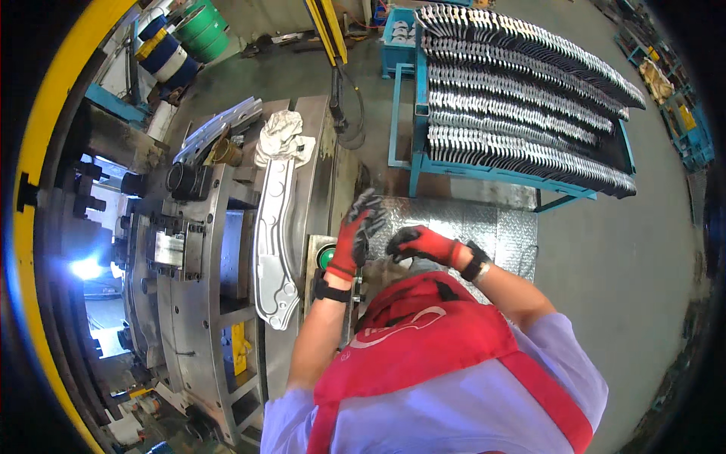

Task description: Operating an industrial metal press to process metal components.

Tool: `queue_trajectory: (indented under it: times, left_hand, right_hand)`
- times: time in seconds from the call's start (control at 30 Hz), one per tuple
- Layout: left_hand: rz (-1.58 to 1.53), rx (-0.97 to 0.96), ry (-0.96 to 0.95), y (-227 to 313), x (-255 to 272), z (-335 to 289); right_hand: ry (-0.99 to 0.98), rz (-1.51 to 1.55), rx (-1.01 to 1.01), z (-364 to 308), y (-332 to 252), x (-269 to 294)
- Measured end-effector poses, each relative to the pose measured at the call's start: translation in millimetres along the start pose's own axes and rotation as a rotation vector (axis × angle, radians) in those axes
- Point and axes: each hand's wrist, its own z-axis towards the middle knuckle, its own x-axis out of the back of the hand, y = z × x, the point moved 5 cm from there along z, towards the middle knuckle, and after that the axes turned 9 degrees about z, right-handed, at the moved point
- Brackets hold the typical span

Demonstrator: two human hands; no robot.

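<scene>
Metal parts [522,106] in blue rack [421,129]

We've got a formed metal part [270,242] and a crumpled cloth [283,135] on the steel bench [308,170], probably touching.

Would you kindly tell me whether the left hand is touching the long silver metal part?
Apart: the head view shows the left hand to the right of the long silver metal part, with grey steel surface visible between them.

The left hand [358,236] points forward, fingers [366,203] spread — the right hand [425,244] angles inward, fingers apparently curled.
</scene>
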Motion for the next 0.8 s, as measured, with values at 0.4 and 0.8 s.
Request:
queue_trajectory:
  times: [0.4,0.8]
  left_hand:
    - [0.784,0.114,0.228,-70,-46,143]
    - [0.881,0.188,0.204,-79,-89,203]
  right_hand:
    - [0.755,0.158,0.103,-85,-19,187]
    - [1.158,-1.014,0.184,-68,-97,240]
